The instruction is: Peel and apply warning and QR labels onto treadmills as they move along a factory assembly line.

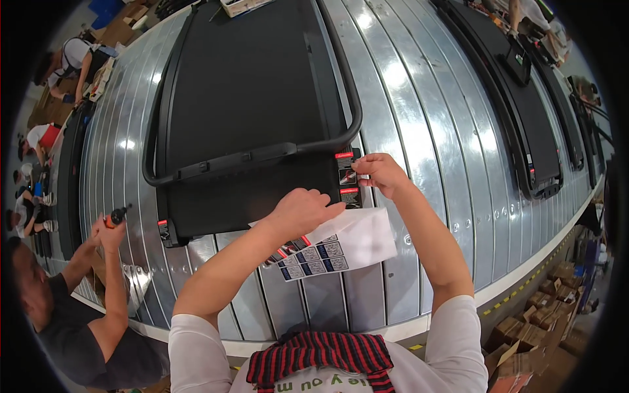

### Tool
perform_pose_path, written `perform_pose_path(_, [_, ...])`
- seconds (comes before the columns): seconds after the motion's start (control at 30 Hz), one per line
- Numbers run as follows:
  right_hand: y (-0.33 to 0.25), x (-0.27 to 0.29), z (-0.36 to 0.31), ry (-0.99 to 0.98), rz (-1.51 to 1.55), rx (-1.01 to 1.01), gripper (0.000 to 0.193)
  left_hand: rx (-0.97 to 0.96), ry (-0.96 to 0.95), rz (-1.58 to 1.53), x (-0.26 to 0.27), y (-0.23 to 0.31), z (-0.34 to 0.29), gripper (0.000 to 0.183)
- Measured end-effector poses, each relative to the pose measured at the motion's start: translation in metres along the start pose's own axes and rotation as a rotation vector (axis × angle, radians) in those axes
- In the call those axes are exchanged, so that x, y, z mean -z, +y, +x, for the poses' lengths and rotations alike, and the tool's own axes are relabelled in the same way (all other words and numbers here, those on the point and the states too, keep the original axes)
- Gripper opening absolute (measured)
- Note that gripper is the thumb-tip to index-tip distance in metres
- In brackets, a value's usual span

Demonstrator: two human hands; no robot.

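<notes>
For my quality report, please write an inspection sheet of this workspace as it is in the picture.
Surface: ribbed metal conveyor, shiny, carrying flat black machines.
Job's things: black machine with a tube frame; label, red, black and white, at its near right corner; sticker sheets beside it.
Clutter: cardboard boxes by the line at right.
Grips: right hand pinches the label's top edge; left hand rests over the sticker sheets.
Cables: nothing seen.
Surroundings: a co-worker's hand holds a small tool at left; more people further off.
</notes>
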State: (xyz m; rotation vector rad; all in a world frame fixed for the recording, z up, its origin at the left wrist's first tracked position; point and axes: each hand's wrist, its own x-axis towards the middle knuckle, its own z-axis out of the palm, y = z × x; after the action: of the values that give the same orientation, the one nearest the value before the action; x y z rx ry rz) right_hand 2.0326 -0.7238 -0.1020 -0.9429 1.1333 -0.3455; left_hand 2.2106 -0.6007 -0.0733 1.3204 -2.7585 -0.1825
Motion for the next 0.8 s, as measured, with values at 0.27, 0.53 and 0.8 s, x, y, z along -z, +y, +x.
perform_pose_path(0.27, [-0.009,-0.002,-0.007,-0.007,0.007,-0.060,0.008,0.031,-0.010,-0.046,0.002,-0.002,0.000,0.034])
perform_pose_path(0.53, [-0.005,-0.009,-0.004,0.056,-0.063,0.016,0.009,0.086,-0.101,-0.040,0.006,-0.002,0.004,0.034])
perform_pose_path(0.8, [-0.006,-0.008,-0.006,0.087,-0.108,0.013,0.009,0.108,-0.121,-0.005,0.008,-0.004,0.008,0.035])
